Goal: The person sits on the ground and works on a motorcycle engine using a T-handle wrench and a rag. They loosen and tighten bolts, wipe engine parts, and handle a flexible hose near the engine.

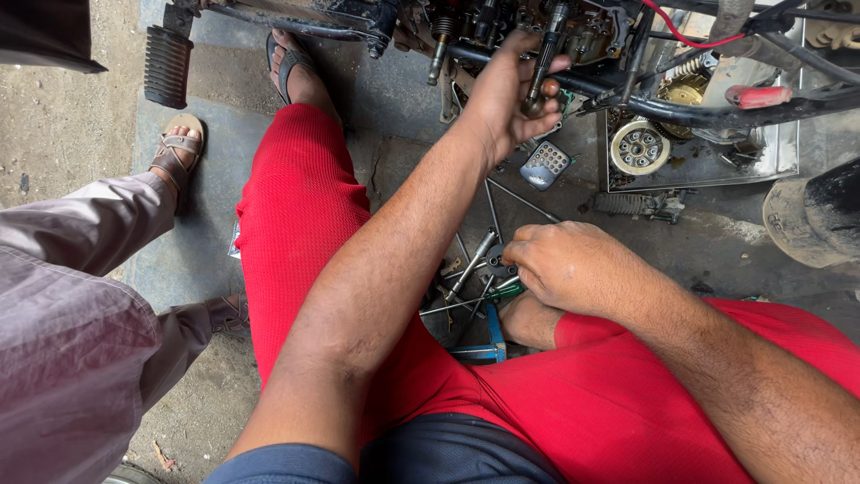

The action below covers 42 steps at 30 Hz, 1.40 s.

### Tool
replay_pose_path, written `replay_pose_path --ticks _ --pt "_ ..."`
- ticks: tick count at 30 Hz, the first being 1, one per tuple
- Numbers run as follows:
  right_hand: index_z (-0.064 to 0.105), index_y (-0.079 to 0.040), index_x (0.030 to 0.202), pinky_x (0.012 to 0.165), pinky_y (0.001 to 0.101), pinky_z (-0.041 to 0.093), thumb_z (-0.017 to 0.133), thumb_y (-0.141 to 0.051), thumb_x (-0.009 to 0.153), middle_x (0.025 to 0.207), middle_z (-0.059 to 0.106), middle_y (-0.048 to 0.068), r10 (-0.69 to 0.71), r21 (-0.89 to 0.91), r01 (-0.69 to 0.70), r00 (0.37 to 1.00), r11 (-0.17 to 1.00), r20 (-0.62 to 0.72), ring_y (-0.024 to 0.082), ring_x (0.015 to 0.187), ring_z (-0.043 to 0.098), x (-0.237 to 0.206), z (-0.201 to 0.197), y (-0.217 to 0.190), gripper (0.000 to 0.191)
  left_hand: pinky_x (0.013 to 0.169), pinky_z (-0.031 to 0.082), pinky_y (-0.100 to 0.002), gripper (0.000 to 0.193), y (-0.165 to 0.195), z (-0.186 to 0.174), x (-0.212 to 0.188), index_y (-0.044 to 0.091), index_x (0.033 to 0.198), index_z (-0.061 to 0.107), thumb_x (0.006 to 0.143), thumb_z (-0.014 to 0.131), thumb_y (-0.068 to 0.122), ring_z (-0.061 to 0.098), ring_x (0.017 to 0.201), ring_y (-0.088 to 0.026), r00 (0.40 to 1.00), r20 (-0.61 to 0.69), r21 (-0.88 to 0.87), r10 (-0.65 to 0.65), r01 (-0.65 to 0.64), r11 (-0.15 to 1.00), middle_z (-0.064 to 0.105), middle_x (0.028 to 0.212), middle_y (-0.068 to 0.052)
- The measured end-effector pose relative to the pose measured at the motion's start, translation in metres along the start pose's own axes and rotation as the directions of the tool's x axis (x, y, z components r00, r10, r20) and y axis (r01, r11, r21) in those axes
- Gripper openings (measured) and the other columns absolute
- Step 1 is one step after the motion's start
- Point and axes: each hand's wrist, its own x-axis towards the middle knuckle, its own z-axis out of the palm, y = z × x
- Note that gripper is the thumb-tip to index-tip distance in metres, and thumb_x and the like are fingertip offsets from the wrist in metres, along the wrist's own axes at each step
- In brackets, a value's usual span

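Your left hand is closed around a dark metal rod hanging from the underside of the motorcycle engine; the rod's long axis runs nearly vertical, its lower end pointing down at the floor. Your right hand, fingers curled, rests on a heap of loose tools between your red-clad knees; what it grips cannot be told. Beyond lies a metal tray holding a round clutch plate.

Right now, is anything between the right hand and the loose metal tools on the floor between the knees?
Nothing visible. The right hand already rests on the heap of long metal tools; its fingertips are hidden, so its grip is unclear.
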Motion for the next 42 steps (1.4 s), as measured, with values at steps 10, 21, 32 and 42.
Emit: replay_pose_path --ticks 10,21,32,42 --pt "0.075 -0.01 0.101 0.079 0.0451 0.059 0.06 -0.017 0.086 0.097 0.071 0.009 -0.032 0.005 0.032 0.999 0.999 0.0 0.031 0.09 0.071 0.0 0.0 0.001 0.022 0.049 0.039 -0.028 0.056 -0.01 -0.011 0.005 0.013 0.116 0.066 0.091 0.052 0.062 0.041 0.054 -0.009 0.987 -0.117 0.045 0.111 -0.106 0.993 0.05 0.072 0.004" --pt "0.075 -0.008 0.097 0.074 0.0453 0.06 0.059 -0.014 0.087 0.093 0.07 0.01 -0.045 0.013 0.045 0.999 0.999 -0.022 0.032 0.084 0.072 0.002 0.003 0.005 0.019 0.058 0.053 -0.025 0.059 0.003 -0.007 0.046 0.016 0.116 0.073 0.082 0.063 0.063 0.065 0.077 -0.007 0.967 -0.116 0.093 0.227 -0.217 0.972 0.074 0.096 0.0" --pt "0.075 -0.007 0.097 0.074 0.0443 0.06 0.059 -0.015 0.087 0.092 0.071 0.009 -0.058 0.036 0.058 0.998 0.998 -0.012 0.03 0.084 0.073 0.007 -0.003 0.007 0.02 0.051 0.053 -0.021 0.053 0.001 -0.006 0.054 0.013 0.12 0.073 0.091 0.062 0.055 0.067 0.068 -0.004 0.956 -0.099 0.074 0.278 -0.271 0.96 0.077 0.089 0.0" --pt "0.075 -0.008 0.105 0.075 0.0436 0.06 0.06 -0.015 0.087 0.094 0.07 0.009 -0.051 0.037 0.05 0.999 0.998 0.009 0.03 0.085 0.072 0.006 -0.005 0.008 0.025 0.048 0.05 -0.022 0.056 -0.004 -0.006 0.068 0.019 0.128 0.068 0.093 0.057 0.061 0.065 0.07 -0.007 0.967 -0.101 0.004 0.234 -0.234 0.972 0.068 0.085 -0.001"
